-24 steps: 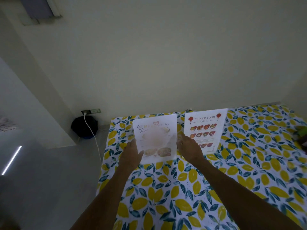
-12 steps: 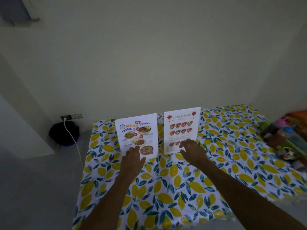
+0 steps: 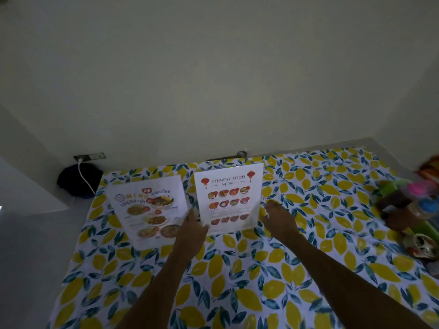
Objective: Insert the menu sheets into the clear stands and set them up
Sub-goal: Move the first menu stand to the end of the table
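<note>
Two menu stands are upright side by side on the lemon-print tablecloth [image 3: 237, 276]. The left stand [image 3: 148, 210] holds a Thai food menu sheet. The right stand [image 3: 229, 198] holds a sheet headed "Chinese Food Menu". My left hand [image 3: 193, 231] rests at the lower left edge of the Chinese menu stand, fingers touching it. Just right of that stand's lower right corner is my right hand [image 3: 276, 218], fingers spread, apart from the stand or barely touching.
A pile of colourful items [image 3: 413, 210] crowds the table's right edge. A wall runs behind the table. Off the back left corner, a dark bag [image 3: 79, 180] sits on the floor under a wall socket [image 3: 89, 157] with a white cable.
Both hands left the Thai menu stand and shifted right to the Chinese menu stand. The Thai stand now stands alone. The view swung right, showing more of the pile.
</note>
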The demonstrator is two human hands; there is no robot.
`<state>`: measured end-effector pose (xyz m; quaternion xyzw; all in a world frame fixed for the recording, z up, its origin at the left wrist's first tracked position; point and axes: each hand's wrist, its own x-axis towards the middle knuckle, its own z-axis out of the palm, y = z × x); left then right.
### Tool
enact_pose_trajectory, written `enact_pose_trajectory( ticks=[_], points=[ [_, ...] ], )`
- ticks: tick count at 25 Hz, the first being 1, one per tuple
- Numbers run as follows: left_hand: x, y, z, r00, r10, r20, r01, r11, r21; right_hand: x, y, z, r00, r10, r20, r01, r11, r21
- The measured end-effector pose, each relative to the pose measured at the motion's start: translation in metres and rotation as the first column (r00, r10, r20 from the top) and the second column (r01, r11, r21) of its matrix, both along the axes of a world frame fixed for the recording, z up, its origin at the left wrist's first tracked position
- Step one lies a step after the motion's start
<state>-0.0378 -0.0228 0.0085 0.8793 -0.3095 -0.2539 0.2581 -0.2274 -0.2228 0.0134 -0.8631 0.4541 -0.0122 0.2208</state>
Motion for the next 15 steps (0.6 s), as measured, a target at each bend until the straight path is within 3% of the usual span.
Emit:
enact_pose_trajectory(
  ticks=[3,6,15],
  points=[
    [-0.002,-0.022,-0.007,0.994,0.109,-0.020,-0.110,0.988,-0.107,0.005,-0.024,-0.014,0.995,-0.019,0.096,0.008,0.994,0.113],
    [0.002,-0.031,-0.009,0.987,0.156,0.024,-0.153,0.982,-0.111,0.012,-0.027,-0.026,0.971,-0.015,0.237,-0.035,0.979,0.202],
    [-0.005,-0.032,0.009,0.978,0.207,0.008,-0.201,0.959,-0.202,0.003,-0.026,-0.020,0.931,-0.013,0.364,-0.052,0.984,0.168]
  ],
)
